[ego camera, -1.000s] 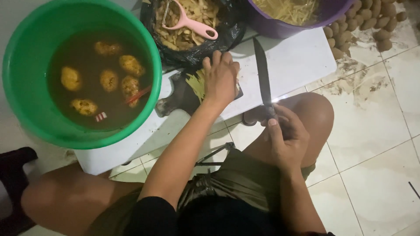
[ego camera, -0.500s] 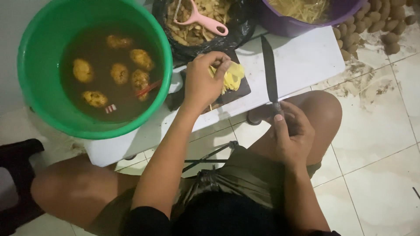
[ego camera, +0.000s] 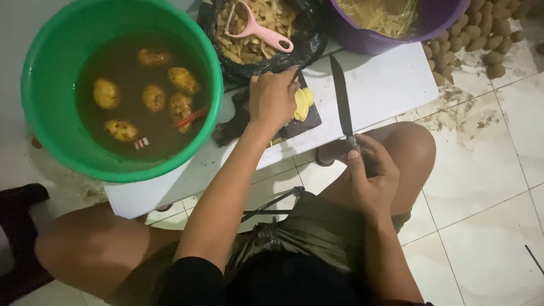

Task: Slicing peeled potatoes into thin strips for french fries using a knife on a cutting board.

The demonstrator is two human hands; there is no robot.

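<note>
A single head-worn camera looks steeply down from close above, over the person's lap; the low white table [ego camera: 385,85] lies just beyond each hand's grip, floor tiles alongside.

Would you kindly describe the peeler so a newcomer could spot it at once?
Start at the big green bucket of water. Just right of it sits a black bag of peelings. The peeler lies on top, the only pink thing there.

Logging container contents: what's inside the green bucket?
The green bucket holds murky brown water with six peeled potatoes floating, plus a thin red object. Anything below the surface is hidden.
</note>
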